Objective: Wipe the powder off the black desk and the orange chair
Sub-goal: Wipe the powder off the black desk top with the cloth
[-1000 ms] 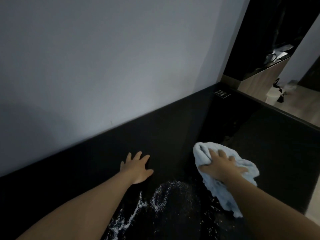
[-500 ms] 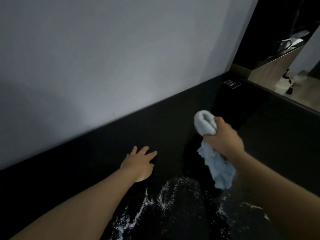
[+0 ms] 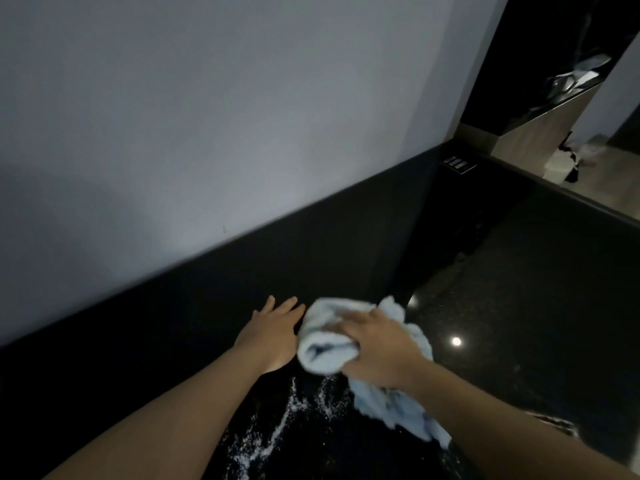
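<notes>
The black desk [image 3: 519,306] fills the lower frame and runs along a grey wall. White powder [image 3: 277,431] lies in streaks on it between my forearms. My right hand [image 3: 377,348] grips a bunched light-blue cloth [image 3: 325,344] and holds it down on the desk just beyond the powder. The cloth's loose end trails back under my right wrist. My left hand [image 3: 270,332] rests flat on the desk with straight fingers, right beside the cloth. The orange chair is not in view.
A grey wall [image 3: 242,116] rises behind the desk's black back edge. A small dark label [image 3: 457,164] lies at the desk's far corner. Past the right edge are wooden floor, a white bin [image 3: 561,164] and a dark shelf unit.
My right hand was holding the cloth lifted off the desk; it has come down and left, and the cloth now sits next to my left hand. The left hand has stayed flat.
</notes>
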`<state>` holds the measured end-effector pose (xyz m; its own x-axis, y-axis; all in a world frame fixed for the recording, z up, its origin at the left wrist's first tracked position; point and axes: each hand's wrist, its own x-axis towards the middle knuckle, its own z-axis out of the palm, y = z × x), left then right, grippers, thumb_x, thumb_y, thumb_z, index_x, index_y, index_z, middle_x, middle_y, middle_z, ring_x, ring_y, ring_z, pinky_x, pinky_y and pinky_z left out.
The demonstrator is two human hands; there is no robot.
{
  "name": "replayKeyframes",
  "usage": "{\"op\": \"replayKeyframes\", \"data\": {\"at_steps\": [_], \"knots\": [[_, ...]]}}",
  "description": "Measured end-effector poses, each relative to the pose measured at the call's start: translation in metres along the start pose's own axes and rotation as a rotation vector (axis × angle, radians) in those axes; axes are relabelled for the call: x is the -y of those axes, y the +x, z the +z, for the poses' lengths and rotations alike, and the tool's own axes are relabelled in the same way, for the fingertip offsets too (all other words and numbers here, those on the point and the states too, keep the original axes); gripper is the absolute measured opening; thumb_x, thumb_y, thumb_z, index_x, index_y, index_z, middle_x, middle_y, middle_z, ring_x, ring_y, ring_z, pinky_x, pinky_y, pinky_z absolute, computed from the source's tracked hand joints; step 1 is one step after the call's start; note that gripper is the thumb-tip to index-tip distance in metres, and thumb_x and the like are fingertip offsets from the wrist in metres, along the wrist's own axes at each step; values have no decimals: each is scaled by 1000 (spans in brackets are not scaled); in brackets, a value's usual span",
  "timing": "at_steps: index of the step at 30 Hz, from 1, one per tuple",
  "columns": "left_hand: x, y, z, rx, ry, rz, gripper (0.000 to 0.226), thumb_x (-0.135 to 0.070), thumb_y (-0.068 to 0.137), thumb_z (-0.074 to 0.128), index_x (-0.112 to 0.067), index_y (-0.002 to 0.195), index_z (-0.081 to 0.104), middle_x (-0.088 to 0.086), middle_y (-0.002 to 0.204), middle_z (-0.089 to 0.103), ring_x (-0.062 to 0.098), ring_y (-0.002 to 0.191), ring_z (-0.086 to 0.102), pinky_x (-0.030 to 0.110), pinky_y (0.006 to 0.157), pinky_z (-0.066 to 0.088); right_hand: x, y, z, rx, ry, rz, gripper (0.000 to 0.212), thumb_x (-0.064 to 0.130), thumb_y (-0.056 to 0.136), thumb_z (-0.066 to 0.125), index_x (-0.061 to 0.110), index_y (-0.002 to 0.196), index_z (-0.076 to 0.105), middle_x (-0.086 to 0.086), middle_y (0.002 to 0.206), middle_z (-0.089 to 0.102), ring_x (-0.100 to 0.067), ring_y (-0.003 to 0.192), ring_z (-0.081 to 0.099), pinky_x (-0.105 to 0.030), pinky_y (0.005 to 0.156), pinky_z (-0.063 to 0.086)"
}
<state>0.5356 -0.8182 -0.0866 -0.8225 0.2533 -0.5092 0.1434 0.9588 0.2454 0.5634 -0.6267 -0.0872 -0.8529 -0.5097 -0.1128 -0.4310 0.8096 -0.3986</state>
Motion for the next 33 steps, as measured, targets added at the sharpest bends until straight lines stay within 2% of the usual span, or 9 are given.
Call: {"op": "replayKeyframes", "data": {"at_steps": [2,5,9,12,15,20,25,29,33], "knots": [[-3,-5,2,0,-22,-10,61,-20,98,35,-21,151,6,-5,159,-5,28,145,-10,45,117,4,-2,-11,-14,4,213,-56,39,41,71,44,24,99,66,14,89,61,-5,82,54,-27,79,42],[-9,-14,7,-1,-67,-39,63,-10,95,34,-21,151,8,-6,159,-5,25,145,-10,43,117,3,-35,-11,-43,-201,77,200,57,37,75,57,29,131,52,4,134,52,-21,121,48,-37,98,40],[-14,-24,15,41,-79,-38,62,-12,96,32,-23,151,7,-7,159,-7,24,145,-12,43,117,3,-39,-17,-29,42,-182,613,67,47,82,51,46,142,19,10,156,11,-34,136,19,-53,104,28],[-15,-28,19,37,-63,-25,61,-14,96,32,-24,151,9,-6,159,-4,25,145,-11,45,118,4,-16,-20,3,-15,-207,362,58,44,78,51,43,134,36,7,146,34,-32,126,35,-49,98,35],[-17,-30,20,44,-44,-9,56,-20,99,30,-28,151,12,-4,159,-1,27,145,-8,49,118,9,-2,-25,0,-31,161,104,34,30,80,56,28,114,59,14,99,58,-16,95,56,-33,84,43],[-30,-29,18,68,-55,-84,54,-24,99,30,-21,151,13,-2,159,-2,30,145,-6,47,118,12,-46,-35,-60,-474,384,487,55,30,76,64,25,129,51,-2,119,60,-24,107,58,-36,91,47],[-45,-17,15,49,-55,-126,52,-36,99,25,-33,150,11,0,159,-4,37,144,-8,54,116,10,-99,-42,-79,-316,99,961,59,42,86,52,24,140,34,-15,141,35,-42,122,40,-51,100,36],[-47,0,16,42,-2,-119,54,-37,99,24,-40,148,3,-2,158,-12,41,142,-14,63,110,4,-122,-34,-69,-240,91,1098,66,54,89,44,38,146,14,-4,158,2,-42,137,16,-60,108,19],[-42,8,18,2,105,-99,55,-39,99,24,-43,147,-2,-4,158,-13,43,141,-13,64,109,9,-108,-12,-54,-170,-84,1044,57,67,84,29,59,137,8,8,154,10,-36,137,19,-67,98,22]]}}
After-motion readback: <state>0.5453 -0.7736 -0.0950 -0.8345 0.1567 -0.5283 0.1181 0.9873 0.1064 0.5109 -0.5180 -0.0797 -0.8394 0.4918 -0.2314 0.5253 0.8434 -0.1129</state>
